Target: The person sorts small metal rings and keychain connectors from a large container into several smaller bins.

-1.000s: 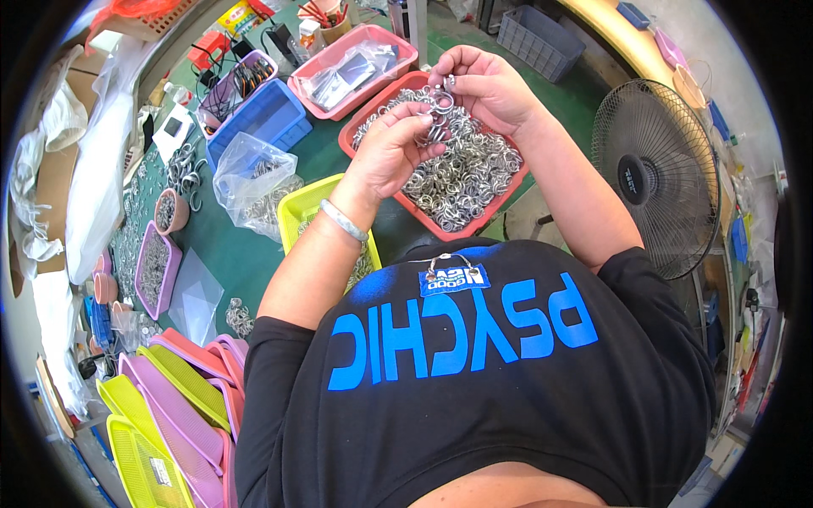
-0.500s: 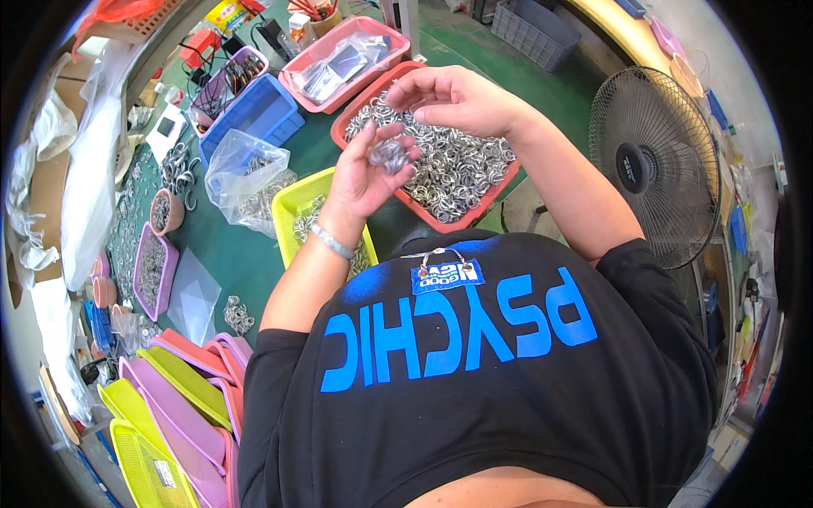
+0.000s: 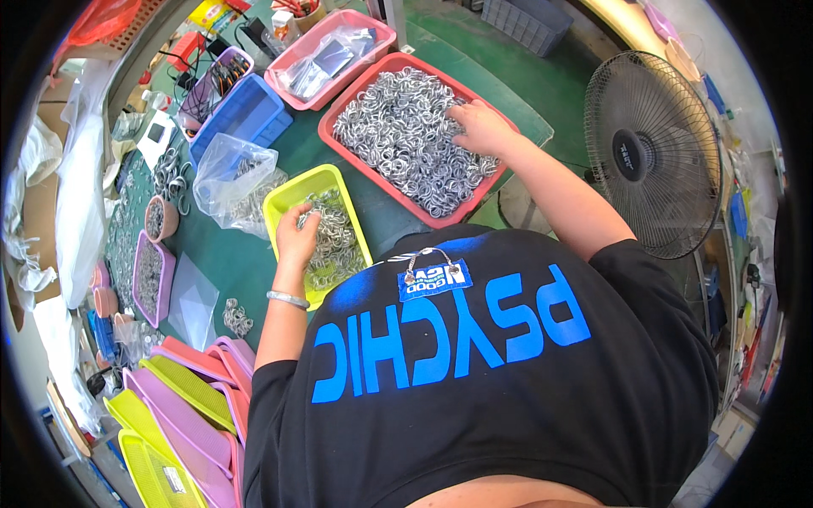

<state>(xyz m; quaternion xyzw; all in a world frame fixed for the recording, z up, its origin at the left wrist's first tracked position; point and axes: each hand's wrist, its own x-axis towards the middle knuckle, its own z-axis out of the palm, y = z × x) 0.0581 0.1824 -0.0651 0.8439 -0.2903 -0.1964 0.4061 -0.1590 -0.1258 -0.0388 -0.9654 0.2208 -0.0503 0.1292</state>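
My left hand [image 3: 296,238] is over the left side of a yellow-green plastic basket [image 3: 269,201]. Its thumb and fingers are apart, and nothing shows between them. Inside the basket lies a loose heap of silvery metal rings [image 3: 334,229]. Farther right, my right hand [image 3: 483,129] reaches over the right side of a red plastic tray [image 3: 329,140], its fingers spread and bent onto the metal rings [image 3: 406,127] that fill it. Some right fingertips are hard to make out against the rings.
A pink tray [image 3: 385,42] of plastic bags, a blue bin [image 3: 275,127] and a clear bag of rings [image 3: 229,182] stand on the green table. Stacked colourful baskets [image 3: 174,423] lie lower left. A black fan [image 3: 652,161] stands at the right.
My left hand has gone from near the red tray, with a blurred clump of rings, down to the yellow-green basket. My right hand has lowered rightward onto the rings in the red tray.
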